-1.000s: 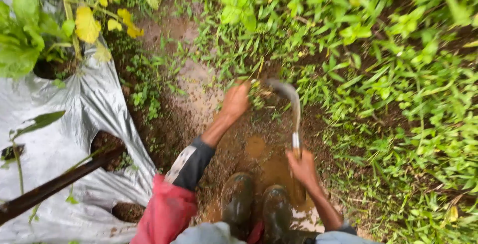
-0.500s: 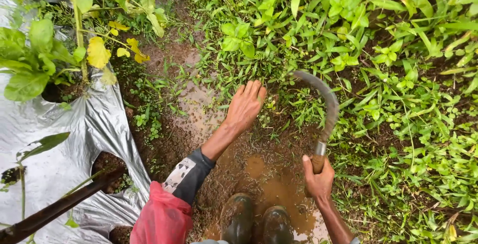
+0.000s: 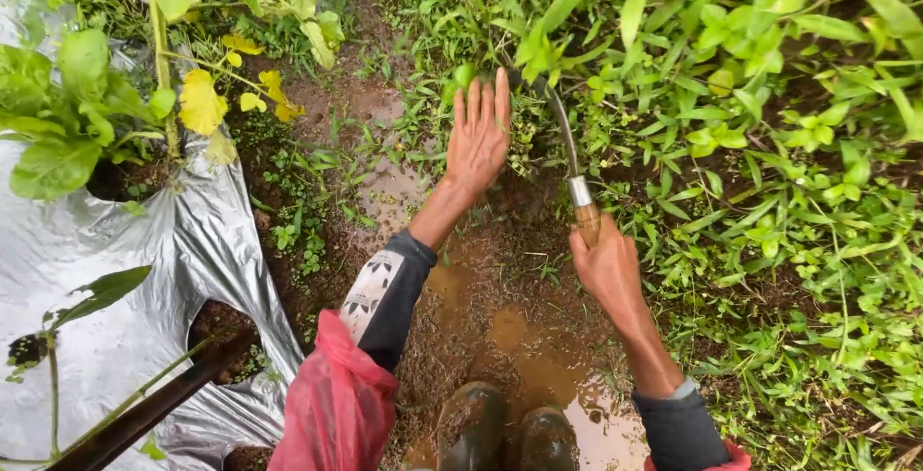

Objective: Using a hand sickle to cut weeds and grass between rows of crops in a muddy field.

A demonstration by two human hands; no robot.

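Weeds [image 3: 615,58] form a dense green mat along the far edge and the whole right side of the muddy path [image 3: 500,317], and they are the object of the work shown. The left hand [image 3: 478,135] is spread flat with fingers straight and together, pressed against the stems at the far edge of the bare soil; it grasps nothing at this instant. The right hand [image 3: 606,264] is wrapped firmly around the wooden handle of a sickle [image 3: 574,178], whose curved blade runs away from the person and disappears among the leaves just beside the left hand's fingertips. Whether the blade is cutting into stems cannot be told, as foliage hides its tip.

Progress, as a judgement: the strip of wet brown soil from the rubber boots [image 3: 510,437] at the near edge up to the hands is largely bare, with only scattered small seedlings, which suggests that this stretch is already cleared. The growth beyond the hands and along the right edge remains thick and uncut, so most of the weeding appears to lie ahead.

At the left edge, silver plastic mulch [image 3: 106,336] covers a bed with planting holes, from which leafy crop plants [image 3: 67,115] rise.
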